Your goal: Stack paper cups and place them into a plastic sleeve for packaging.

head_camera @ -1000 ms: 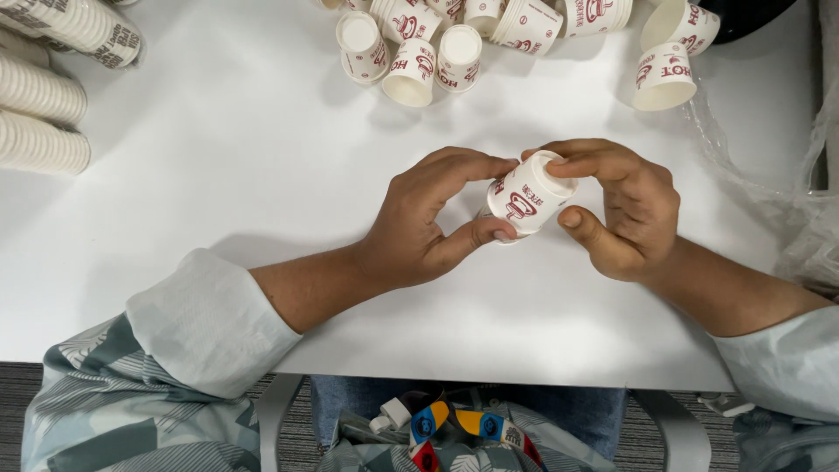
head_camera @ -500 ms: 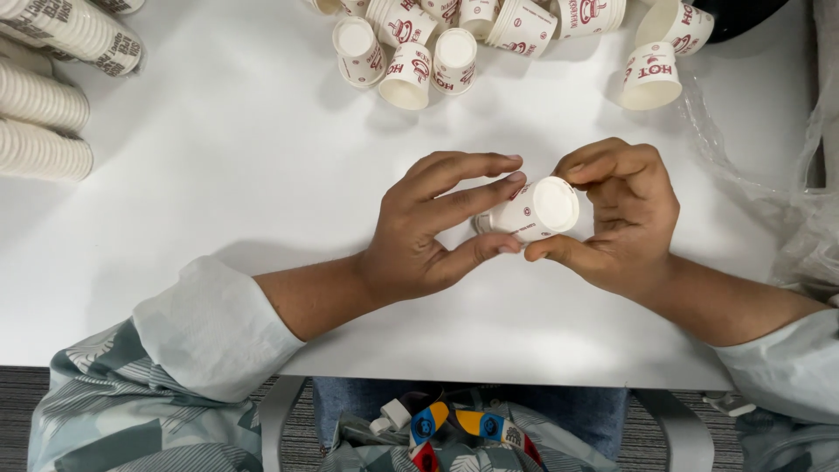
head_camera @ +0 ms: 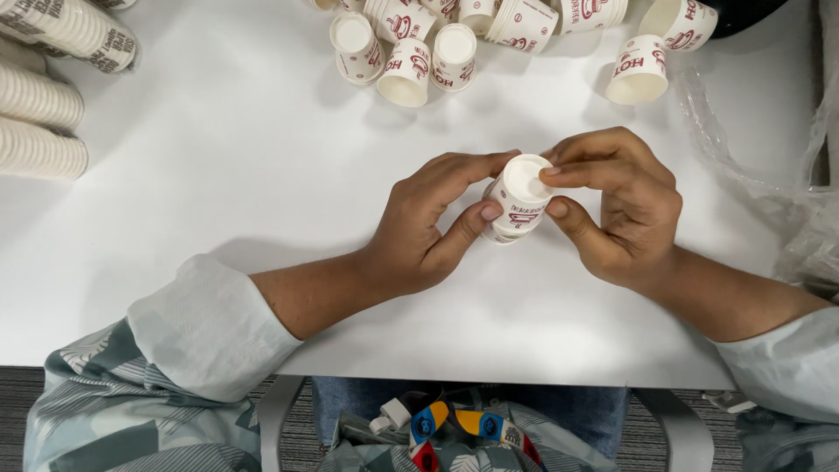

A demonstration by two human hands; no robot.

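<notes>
Since a moment ago the small paper cup (head_camera: 517, 199) has tipped bottom-up between my left hand (head_camera: 428, 225) and right hand (head_camera: 616, 205), both clamped on it above the white surface (head_camera: 218, 175), possibly two nested cups.

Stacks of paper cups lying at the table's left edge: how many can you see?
3. One stack lies in the top-left corner, a second just below it, and a third below that. All are cut off by the frame; more may be hidden.

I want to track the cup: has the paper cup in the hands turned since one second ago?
Yes. The paper cup turned: its flat end, earlier pointing toward the white table's near edge, now faces up.
</notes>
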